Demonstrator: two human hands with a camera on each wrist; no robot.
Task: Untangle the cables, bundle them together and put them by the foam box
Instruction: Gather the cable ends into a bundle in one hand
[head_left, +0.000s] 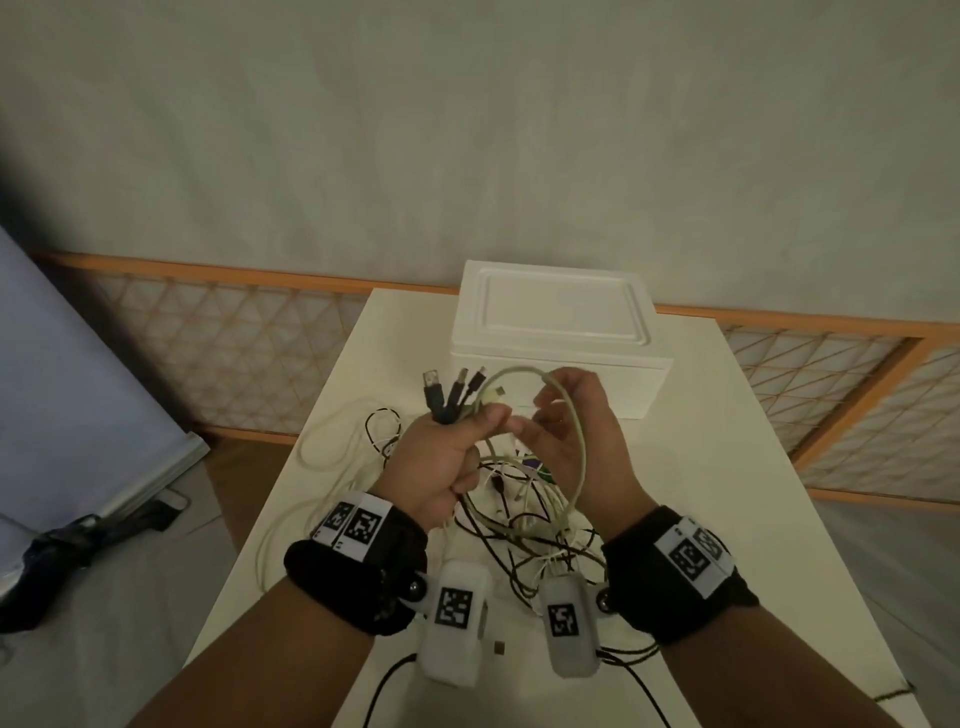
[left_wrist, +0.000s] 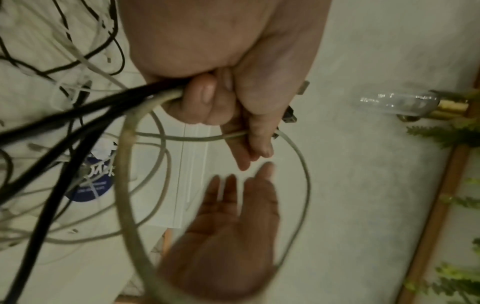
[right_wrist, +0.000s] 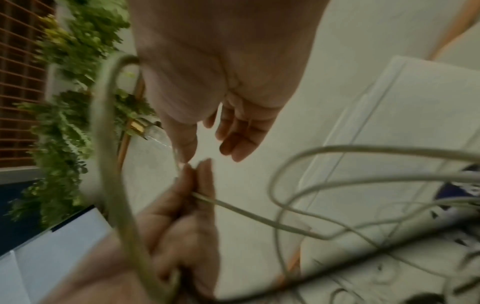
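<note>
My left hand (head_left: 462, 447) grips a bundle of black and grey cable ends, and their plugs (head_left: 441, 392) stick up above the fist. From that bundle a grey cable (head_left: 583, 457) loops up and around my right hand (head_left: 576, 436), whose fingers are relaxed and straight inside the loop. In the left wrist view the left hand (left_wrist: 233, 115) clamps the cables while the loop (left_wrist: 307, 181) circles the right hand (left_wrist: 233, 226). The remaining tangle (head_left: 524, 525) of black and white cables lies on the table beneath both hands. Just behind them stands the white foam box (head_left: 561, 322).
The white table (head_left: 727, 467) is narrow, with side edges close to both arms. More cable loops (head_left: 332, 452) trail over its left part. A wooden lattice fence (head_left: 234, 353) runs behind it. A pale board (head_left: 78, 389) leans at the left above dark gear on the floor.
</note>
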